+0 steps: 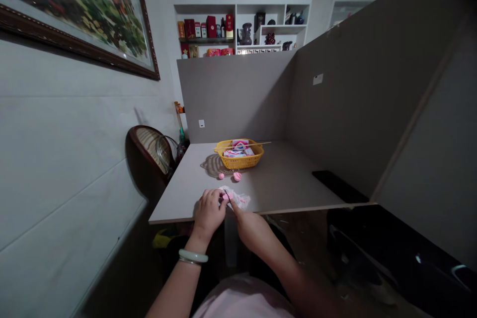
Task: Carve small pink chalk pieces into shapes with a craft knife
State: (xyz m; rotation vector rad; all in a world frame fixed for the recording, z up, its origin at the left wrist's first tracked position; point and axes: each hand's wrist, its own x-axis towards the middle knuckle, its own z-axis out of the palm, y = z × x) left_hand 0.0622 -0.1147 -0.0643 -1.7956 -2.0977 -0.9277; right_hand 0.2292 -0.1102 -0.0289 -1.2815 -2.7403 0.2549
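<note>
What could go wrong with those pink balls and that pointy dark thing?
The thin dark tool in the right hand is very close to the left hand, so a slip might poke it.
The small pink ball and bigger pink ball sit loose on the table; a bump might send them rolling.
The thin stick pokes out past the yellow basket, so something could knock it off.

At lower centre I see the left hand (209, 206) touching a pink lump (228, 196), the right hand (244, 218) holding a thin dark tool (227, 196). Mid-frame, two pink balls (237, 177) sit before a yellow basket (242, 163); upper left, a framed picture (85, 7) hangs.
</note>
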